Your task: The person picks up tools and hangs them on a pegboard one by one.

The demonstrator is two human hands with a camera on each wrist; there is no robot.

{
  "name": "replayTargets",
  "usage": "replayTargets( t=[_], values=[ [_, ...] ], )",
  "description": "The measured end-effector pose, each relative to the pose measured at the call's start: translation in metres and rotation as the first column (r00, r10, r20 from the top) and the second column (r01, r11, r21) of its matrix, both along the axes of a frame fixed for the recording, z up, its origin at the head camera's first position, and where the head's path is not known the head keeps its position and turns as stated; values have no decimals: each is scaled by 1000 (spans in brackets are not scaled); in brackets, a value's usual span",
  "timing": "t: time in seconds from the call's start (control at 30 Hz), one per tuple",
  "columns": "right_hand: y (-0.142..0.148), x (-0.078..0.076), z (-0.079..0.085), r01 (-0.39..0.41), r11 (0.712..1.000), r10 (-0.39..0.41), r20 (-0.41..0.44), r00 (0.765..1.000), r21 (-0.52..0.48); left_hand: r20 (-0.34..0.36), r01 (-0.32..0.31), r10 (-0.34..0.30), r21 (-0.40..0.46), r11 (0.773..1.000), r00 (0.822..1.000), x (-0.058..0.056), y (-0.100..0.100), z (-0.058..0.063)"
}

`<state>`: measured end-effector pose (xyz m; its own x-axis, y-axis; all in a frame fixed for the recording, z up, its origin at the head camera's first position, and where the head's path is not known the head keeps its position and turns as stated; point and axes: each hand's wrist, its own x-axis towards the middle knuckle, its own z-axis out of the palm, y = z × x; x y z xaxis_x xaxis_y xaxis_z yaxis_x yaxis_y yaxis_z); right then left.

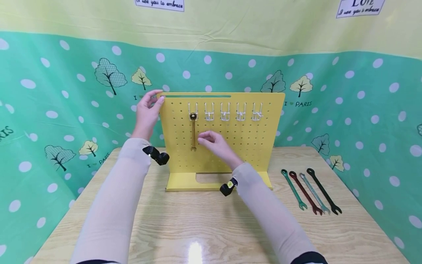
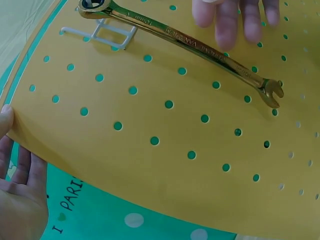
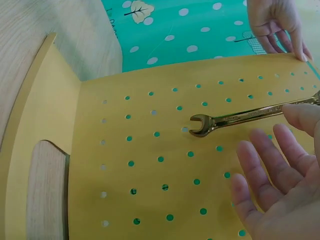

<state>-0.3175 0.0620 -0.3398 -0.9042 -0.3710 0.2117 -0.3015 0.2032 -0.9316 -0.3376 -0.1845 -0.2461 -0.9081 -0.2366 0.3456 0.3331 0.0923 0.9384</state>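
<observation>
Wood table (image 1: 178,227): at R, a green wrench (image 1: 294,190), red wrench (image 1: 305,192), silver wrench (image 1: 314,192) & black wrench (image 1: 322,190) are laid side by side. R hand (image 1: 217,145): held just beside the gold wrench (image 1: 193,134), fingers relaxed, nothing grasped; whether the wrench is touched by the thumb can't be told. The gold wrench is hung, ring end up, at the leftmost white hook (image 2: 131,38) of a yellow pegboard (image 1: 273,121). L hand (image 1: 148,115): top L corner of pegboard is pinched btwn thumb (front) & fingers (behind). Poss. faults (judged): gold wrench might be knocked loose if brushed by R hand; pegboard might be tipped if its corner were pulled by L hand. Text: "CHROME VAN…" on gold wrench, remainder unclear; on cloth (image 1: 217,36) behind, "PARIS", "LOVE" & "I see you to embrace".
</observation>
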Motion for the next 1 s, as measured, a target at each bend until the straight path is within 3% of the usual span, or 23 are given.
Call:
replayTargets(
  t=[0.6,1.0],
  values=[
    [18,12,-8,-14,996,17,-28,999,82,3,-9,9,-10,1000,1000,0,-2,-1],
    [53,18,-12,-55,979,66,-46,997,199,5,-11,11,-21,1000,1000,-2,-1,-3]
  ],
)
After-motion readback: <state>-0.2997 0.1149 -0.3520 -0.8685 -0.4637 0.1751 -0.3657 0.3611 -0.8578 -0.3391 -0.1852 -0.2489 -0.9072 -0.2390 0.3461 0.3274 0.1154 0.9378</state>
